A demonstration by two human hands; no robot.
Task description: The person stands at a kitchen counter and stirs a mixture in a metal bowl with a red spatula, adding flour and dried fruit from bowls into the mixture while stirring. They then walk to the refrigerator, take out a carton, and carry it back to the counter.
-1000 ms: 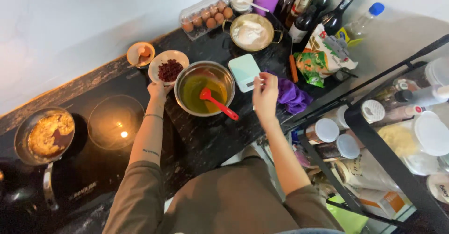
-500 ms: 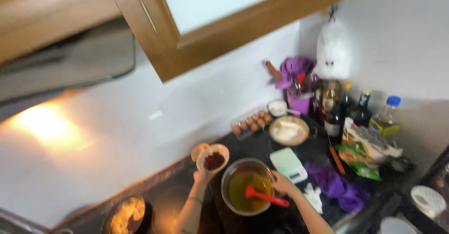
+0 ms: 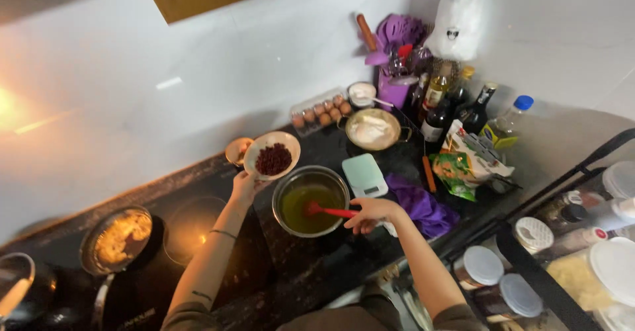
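My left hand (image 3: 244, 185) grips the near rim of a white bowl (image 3: 272, 154) that holds dark red beans, lifted beside a metal mixing bowl (image 3: 311, 201). Yellow-green liquid fills the metal bowl. My right hand (image 3: 370, 213) holds the handle of a red spatula (image 3: 329, 210) whose head rests in the liquid. Both bowls sit over the dark countertop (image 3: 311, 271).
A pale green kitchen scale (image 3: 364, 175) and a purple cloth (image 3: 421, 206) lie right of the bowl. Behind stand an egg tray (image 3: 319, 111), a pan of white batter (image 3: 372, 130), bottles (image 3: 456, 106) and a purple utensil holder (image 3: 395, 87). At left, a frying pan (image 3: 118, 238) on the stove. Lidded jars (image 3: 503, 278) fill a rack at right.
The view swung up toward the cabinets and back down. My left hand took up the bowl of beans and my right hand closed on the red spatula's handle.
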